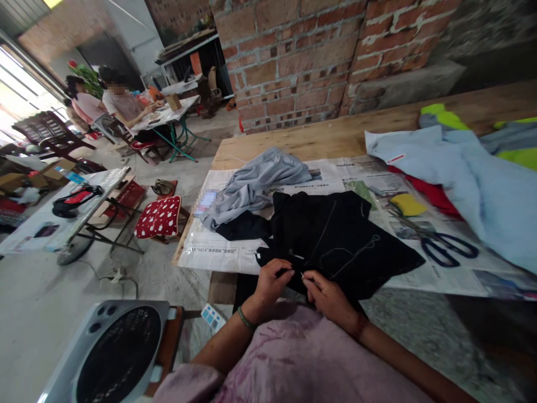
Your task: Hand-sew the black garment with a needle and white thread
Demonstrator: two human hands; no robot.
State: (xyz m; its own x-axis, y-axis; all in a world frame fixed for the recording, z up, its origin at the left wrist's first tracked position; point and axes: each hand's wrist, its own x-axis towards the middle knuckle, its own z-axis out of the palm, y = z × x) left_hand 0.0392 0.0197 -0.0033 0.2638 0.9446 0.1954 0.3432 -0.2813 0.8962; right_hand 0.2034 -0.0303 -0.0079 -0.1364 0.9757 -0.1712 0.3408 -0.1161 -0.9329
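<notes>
Black cloth (319, 229) lies bunched over the table's near edge, with loose pale thread (348, 254) trailing across it. At its near edge my left hand (272, 284) is closed, thumb and forefinger pinching the fabric. Close by on the right, my right hand (329, 295) is closed in a pinch on a thin, pale, shiny tip that looks like a sewing needle (302, 275). The fingertips of both hands are a short gap apart. Scissors (444, 246) with dark handles rest to the right, beside a yellow piece (408, 205).
Newspaper (218, 254) covers the wooden table (251, 145). Grey cloth (260, 173) lies at left, light blue cloth (474, 173) at right. A floor fan (121, 352) and a red cushioned stool (158, 216) stand left. People (123, 103) sit at a farther table.
</notes>
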